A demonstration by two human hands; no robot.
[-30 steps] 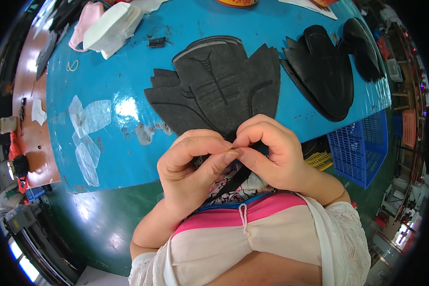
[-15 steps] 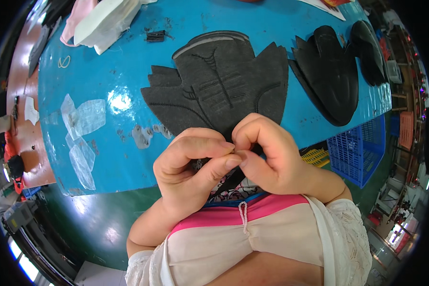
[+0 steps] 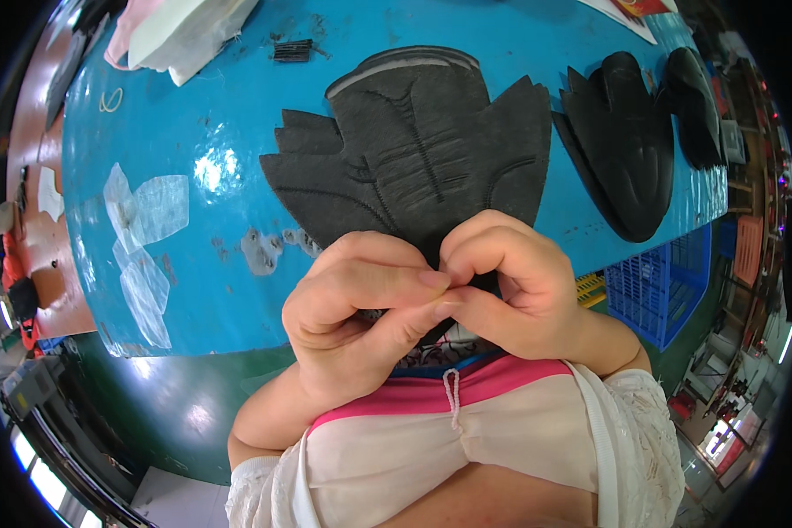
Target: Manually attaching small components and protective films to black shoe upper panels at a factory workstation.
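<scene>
My left hand (image 3: 356,308) and my right hand (image 3: 510,277) meet fingertip to fingertip just in front of the table's near edge. Each is closed in a pinch of thumb and forefinger. Whatever lies between the tips is hidden or too small to make out. Behind the hands a black stitched shoe-upper-like piece (image 3: 422,141) lies on the blue table, its stitch lines facing up and its jagged flaps spread to both sides. The hands cover its narrow near end, which reaches past the table edge.
Black moulded pieces (image 3: 629,154) lie stacked at the right, beside another black piece (image 3: 695,106). Clear plastic scraps (image 3: 145,220) and a rubber band (image 3: 110,100) lie left. A small bundle of black strips (image 3: 292,51) sits at the back. Below the right edge stands a blue crate (image 3: 660,286).
Both hands have shifted slightly right in the view, and their fingertips have drawn closer together, the left thumb overlapping the right. The table items show only a small shift of the view.
</scene>
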